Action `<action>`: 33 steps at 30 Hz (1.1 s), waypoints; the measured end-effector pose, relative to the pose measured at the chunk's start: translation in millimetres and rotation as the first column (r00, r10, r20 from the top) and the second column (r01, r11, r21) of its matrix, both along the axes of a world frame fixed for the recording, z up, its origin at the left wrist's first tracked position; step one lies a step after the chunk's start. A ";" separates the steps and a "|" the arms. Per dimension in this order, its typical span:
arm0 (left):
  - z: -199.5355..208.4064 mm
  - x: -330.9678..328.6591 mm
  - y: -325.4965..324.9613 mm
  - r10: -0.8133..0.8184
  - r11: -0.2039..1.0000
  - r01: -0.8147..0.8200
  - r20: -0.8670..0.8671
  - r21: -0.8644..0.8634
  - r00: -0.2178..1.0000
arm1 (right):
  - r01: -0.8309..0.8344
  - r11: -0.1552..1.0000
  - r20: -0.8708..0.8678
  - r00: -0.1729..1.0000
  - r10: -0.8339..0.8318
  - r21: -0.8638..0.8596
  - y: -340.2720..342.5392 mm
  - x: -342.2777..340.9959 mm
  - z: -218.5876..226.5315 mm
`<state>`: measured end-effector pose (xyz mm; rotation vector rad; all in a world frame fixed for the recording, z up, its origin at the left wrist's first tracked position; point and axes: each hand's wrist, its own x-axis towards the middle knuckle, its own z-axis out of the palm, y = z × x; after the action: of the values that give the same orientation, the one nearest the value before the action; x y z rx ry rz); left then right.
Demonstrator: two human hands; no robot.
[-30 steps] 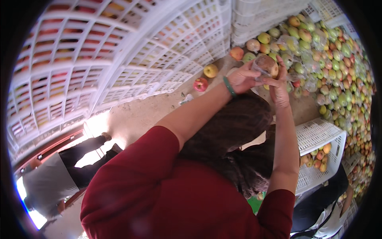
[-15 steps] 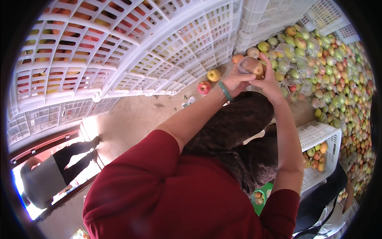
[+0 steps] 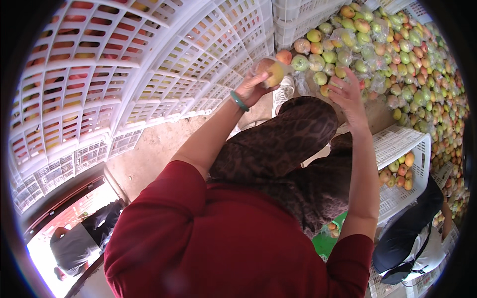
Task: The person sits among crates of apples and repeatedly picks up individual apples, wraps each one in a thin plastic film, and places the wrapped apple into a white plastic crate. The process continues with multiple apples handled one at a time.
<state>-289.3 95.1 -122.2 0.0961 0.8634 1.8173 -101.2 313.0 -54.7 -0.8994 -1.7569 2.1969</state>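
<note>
My left hand (image 3: 254, 88), with a green bangle at its wrist, holds a yellow and reddish apple (image 3: 274, 74) partly covered in clear plastic film. It is beside the tall white crates, above a white shoe (image 3: 283, 93). My right hand (image 3: 349, 97) is raised apart from it, fingers spread and nothing in them, at the near edge of a large heap of apples (image 3: 405, 64). Many of those apples are in clear film. Between my hands lie a green apple (image 3: 299, 62) and a red-orange apple (image 3: 283, 56) on the floor.
White slatted crates (image 3: 164, 64) full of apples stand stacked on my left. At my right, a white crate (image 3: 422, 149) lies tipped with several apples inside. Something green (image 3: 325, 244) is near my right elbow. One person (image 3: 417, 248) bends at lower right; another (image 3: 74, 248) is by the doorway.
My hands have separated: the left has carried the apple left toward the crates, and the right has let go and opened. My view has shifted, and the person by the doorway has moved.
</note>
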 end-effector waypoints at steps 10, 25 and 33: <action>-107.6 -4.4 -161.5 0.170 0.861 -0.103 0.092 -0.499 0.981 | 0.292 0.953 0.109 0.953 -0.283 -0.083 32.1 45.7 -2.3; -192.3 -13.4 -237.0 0.418 0.603 -0.158 0.141 -0.782 0.897 | 0.208 0.973 0.305 0.937 -0.169 -0.099 40.3 40.9 -40.4; -209.5 -28.4 -216.0 0.258 0.485 -0.070 0.066 -0.872 0.964 | 0.137 0.990 0.357 0.927 -0.112 -0.043 38.0 37.4 -53.0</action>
<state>-317.7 -120.9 -331.7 -0.8412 1.6004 1.3114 -63.8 351.0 -107.7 -1.4603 -1.7153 2.1249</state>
